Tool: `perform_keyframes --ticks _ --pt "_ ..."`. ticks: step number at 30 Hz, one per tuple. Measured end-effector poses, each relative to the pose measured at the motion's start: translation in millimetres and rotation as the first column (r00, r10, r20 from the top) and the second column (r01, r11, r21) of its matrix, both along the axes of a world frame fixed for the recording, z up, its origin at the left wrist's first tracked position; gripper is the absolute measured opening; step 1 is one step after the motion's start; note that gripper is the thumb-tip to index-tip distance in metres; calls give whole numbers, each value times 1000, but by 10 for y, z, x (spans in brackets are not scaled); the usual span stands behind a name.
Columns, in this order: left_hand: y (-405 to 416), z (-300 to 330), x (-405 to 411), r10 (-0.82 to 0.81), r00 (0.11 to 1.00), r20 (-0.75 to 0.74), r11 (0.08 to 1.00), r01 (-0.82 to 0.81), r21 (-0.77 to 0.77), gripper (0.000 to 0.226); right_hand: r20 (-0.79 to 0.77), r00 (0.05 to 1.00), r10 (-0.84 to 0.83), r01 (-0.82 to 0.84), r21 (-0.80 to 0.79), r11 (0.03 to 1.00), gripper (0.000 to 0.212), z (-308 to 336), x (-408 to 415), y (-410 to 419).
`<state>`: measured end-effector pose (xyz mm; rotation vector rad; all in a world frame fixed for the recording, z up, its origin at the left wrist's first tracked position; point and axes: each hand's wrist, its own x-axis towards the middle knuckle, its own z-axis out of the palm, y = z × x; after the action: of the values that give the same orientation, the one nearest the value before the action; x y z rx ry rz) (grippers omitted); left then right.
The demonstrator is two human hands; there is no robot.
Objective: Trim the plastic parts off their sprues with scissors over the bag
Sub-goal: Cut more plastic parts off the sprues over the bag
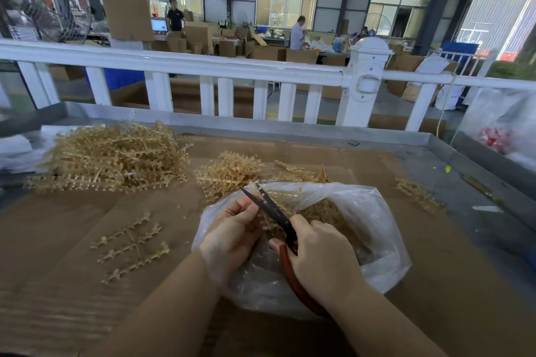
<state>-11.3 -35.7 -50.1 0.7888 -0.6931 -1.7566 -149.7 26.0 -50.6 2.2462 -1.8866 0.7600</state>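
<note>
A clear plastic bag (377, 258) lies open on the cardboard-covered table, with loose amber plastic parts (327, 214) inside. Over its mouth my left hand (232, 232) grips an amber sprue strip (268, 223). My right hand (322, 255) holds black-bladed scissors (269, 206) with red-brown handles, the blades slightly apart and pointing up-left past the strip. A big pile of untrimmed sprues (116, 156) lies at the far left, and a smaller pile (229, 174) sits just behind the bag.
A flat sprue frame (130, 246) lies left of the bag. More sprues (417, 194) lie at the right. A white railing (203, 66) runs behind the table's raised metal rim (290, 127). Another plastic bag (501, 124) hangs at the far right. People stand among cartons in the background.
</note>
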Motion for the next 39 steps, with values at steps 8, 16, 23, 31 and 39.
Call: perform_keyframes --ticks 8,16,23,31,39 --pt "-4 -19 -24 16 1000 -9 1000 -16 21 19 54 999 0 -2 29 1000 39 4 -9 19" --pt "-37 -66 10 -9 998 -65 1000 8 -17 15 81 996 36 -37 2 999 36 24 16 -7" --pt "-24 -57 20 -74 993 -96 996 68 -64 13 66 997 28 -28 1 1000 37 18 66 -47" --pt "-15 -26 12 -64 996 -66 998 62 -32 16 13 1000 18 -18 29 999 34 41 94 -62" --pt "-31 -45 -7 -24 999 -23 1000 24 -3 18 -5 1000 8 -7 52 999 37 34 79 -68"
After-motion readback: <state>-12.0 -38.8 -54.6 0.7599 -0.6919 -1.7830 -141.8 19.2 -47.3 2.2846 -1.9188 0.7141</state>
